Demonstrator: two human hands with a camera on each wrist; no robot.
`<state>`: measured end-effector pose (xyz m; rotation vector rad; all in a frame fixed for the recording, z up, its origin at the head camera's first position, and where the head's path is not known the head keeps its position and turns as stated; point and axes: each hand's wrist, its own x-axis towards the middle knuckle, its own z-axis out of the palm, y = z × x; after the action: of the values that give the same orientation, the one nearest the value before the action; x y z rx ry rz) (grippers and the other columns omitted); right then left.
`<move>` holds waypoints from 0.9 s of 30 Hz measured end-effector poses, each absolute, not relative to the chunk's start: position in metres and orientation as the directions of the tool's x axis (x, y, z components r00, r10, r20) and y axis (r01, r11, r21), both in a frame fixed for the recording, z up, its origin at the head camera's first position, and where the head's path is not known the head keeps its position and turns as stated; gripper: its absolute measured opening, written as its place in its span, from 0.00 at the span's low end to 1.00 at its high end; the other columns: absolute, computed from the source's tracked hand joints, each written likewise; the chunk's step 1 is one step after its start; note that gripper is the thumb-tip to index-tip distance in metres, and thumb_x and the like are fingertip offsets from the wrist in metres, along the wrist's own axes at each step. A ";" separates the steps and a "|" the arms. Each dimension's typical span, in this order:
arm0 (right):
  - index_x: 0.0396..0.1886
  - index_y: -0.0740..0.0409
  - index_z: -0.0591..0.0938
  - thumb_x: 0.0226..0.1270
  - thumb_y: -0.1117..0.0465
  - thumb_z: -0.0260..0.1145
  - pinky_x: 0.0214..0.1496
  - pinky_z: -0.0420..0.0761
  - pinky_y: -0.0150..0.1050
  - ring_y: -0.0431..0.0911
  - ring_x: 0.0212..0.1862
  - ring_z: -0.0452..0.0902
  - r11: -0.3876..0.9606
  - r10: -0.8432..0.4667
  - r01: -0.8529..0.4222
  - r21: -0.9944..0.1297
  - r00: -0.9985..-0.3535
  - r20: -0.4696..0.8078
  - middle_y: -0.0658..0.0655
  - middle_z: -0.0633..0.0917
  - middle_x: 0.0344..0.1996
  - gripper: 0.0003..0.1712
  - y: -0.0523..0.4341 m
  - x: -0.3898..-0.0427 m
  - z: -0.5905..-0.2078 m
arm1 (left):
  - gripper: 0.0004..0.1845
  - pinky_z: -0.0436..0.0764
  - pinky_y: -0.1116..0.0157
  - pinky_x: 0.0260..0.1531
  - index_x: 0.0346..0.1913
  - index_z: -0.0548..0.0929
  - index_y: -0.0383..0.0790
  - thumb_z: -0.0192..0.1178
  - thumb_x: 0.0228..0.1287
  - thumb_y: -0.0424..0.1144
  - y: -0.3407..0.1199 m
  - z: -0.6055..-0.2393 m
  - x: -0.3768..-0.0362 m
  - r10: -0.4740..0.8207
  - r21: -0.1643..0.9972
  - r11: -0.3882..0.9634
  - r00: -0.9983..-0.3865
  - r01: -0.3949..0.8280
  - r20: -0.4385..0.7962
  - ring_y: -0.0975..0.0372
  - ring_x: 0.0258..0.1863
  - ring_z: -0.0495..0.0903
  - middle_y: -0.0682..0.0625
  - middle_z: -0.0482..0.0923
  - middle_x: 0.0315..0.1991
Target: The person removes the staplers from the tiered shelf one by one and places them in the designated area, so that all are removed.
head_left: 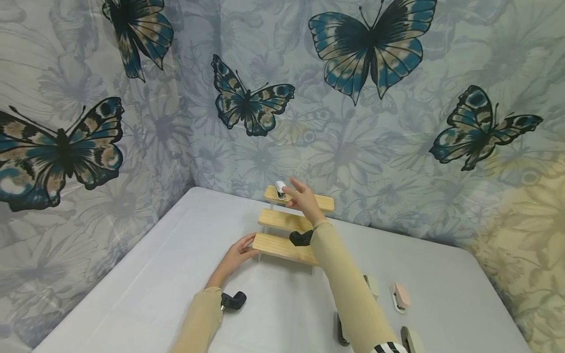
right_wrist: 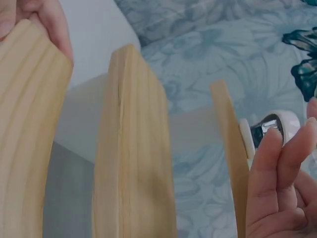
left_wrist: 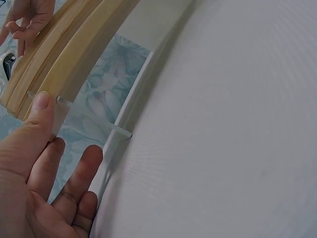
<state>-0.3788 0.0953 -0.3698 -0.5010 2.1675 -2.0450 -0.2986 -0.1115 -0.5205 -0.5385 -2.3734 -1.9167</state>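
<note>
A three-tier wooden display stand (head_left: 282, 247) with clear side supports stands on the white table. At its lowest tier, my left hand (head_left: 238, 255) pinches the left end, with the thumb (left_wrist: 42, 106) on the board and the forefinger beneath it. A small white stapler (head_left: 280, 189) rests on the left end of the top tier. Beside the stapler is my right hand (head_left: 303, 197), its fingers spread and partly extended. In the right wrist view, the fingertips (right_wrist: 270, 141) overlap the stapler's metal front, and nothing is gripped between them.
At the front right of the table lie a pink stapler (head_left: 400, 297), a dark stapler (head_left: 342, 331) and pale ones (head_left: 412, 339), partly hidden by my right sleeve (head_left: 348, 284). A butterfly-patterned cloth wall (head_left: 353, 162) rises close behind the stand.
</note>
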 end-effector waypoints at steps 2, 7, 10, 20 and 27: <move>0.57 0.50 0.53 0.48 0.52 0.58 0.34 0.72 0.38 0.44 0.18 0.69 0.052 -0.312 -0.140 -0.989 -0.943 0.117 0.52 0.53 0.56 0.38 0.097 -0.381 -0.369 | 0.30 0.69 0.66 0.38 0.54 0.60 0.49 0.56 0.44 0.47 -0.110 -0.521 -0.299 0.248 0.941 0.164 -0.935 0.297 0.252 0.62 0.40 0.69 0.50 0.59 0.52; 0.58 0.54 0.50 0.47 0.54 0.59 0.34 0.72 0.39 0.43 0.18 0.68 0.036 -0.355 -0.096 -0.995 -0.932 0.078 0.52 0.50 0.57 0.40 0.099 -0.383 -0.364 | 0.31 0.69 0.68 0.36 0.54 0.60 0.47 0.56 0.44 0.46 -0.107 -0.524 -0.297 0.270 0.941 0.160 -0.930 0.300 0.250 0.63 0.38 0.70 0.49 0.59 0.53; 0.58 0.53 0.50 0.50 0.55 0.57 0.35 0.71 0.42 0.44 0.19 0.68 0.039 -0.421 -0.116 -0.992 -0.902 0.089 0.50 0.50 0.57 0.37 0.095 -0.383 -0.361 | 0.31 0.70 0.68 0.36 0.54 0.60 0.46 0.56 0.44 0.46 -0.108 -0.523 -0.297 0.258 0.940 0.164 -0.932 0.300 0.253 0.63 0.37 0.70 0.49 0.59 0.52; 0.50 0.53 0.61 0.46 0.54 0.60 0.23 0.74 0.41 0.44 0.16 0.69 0.084 -0.317 -0.250 -0.965 -0.924 0.212 0.55 0.67 0.47 0.30 0.087 -0.394 -0.383 | 0.30 0.69 0.68 0.36 0.53 0.61 0.46 0.57 0.43 0.44 -0.108 -0.508 -0.296 0.241 0.948 0.150 -0.941 0.280 0.239 0.62 0.38 0.70 0.49 0.60 0.52; 0.45 0.57 0.61 0.42 0.53 0.62 0.20 0.74 0.38 0.44 0.18 0.68 0.060 -0.285 -0.298 -0.953 -0.920 0.270 0.56 0.71 0.41 0.31 0.092 -0.389 -0.397 | 0.31 0.70 0.69 0.36 0.54 0.61 0.46 0.57 0.42 0.45 -0.108 -0.520 -0.299 0.246 0.948 0.137 -0.937 0.289 0.249 0.63 0.37 0.70 0.50 0.60 0.52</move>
<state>-0.3892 0.0917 -0.3971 -0.6309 2.2945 -2.0670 -0.2992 -0.1080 -0.5196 -0.5515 -2.3439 -1.9656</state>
